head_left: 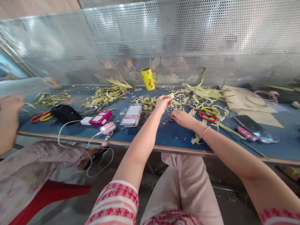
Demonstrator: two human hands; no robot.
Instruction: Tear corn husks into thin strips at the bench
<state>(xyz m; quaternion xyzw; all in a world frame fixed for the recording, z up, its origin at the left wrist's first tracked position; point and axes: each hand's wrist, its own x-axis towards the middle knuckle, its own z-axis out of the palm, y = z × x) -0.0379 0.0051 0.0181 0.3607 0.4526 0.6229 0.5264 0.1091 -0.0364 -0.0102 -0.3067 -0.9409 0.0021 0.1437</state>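
My left hand (163, 103) is raised a little over the blue table, fingers pinched on a small pale leaf piece (172, 95). Just right of it and closer to the table's front edge, my right hand (180, 117) has its fingers curled together near the tabletop. Whatever may be between those fingers is too small to make out. Beyond my hands lie a heap of shredded yellow-green leaf bits (146, 101) and a bundle of long leaf strips (203, 92). Scissors with red and yellow handles (208, 116) rest right of my right hand.
A yellow tube (148, 79) stands by the perforated metal panel (98, 40). Phones (256, 128), a purple box (100, 118), a black pouch (65, 114) and white cables lie along the table (161, 137). At left is another person's arm (9, 122).
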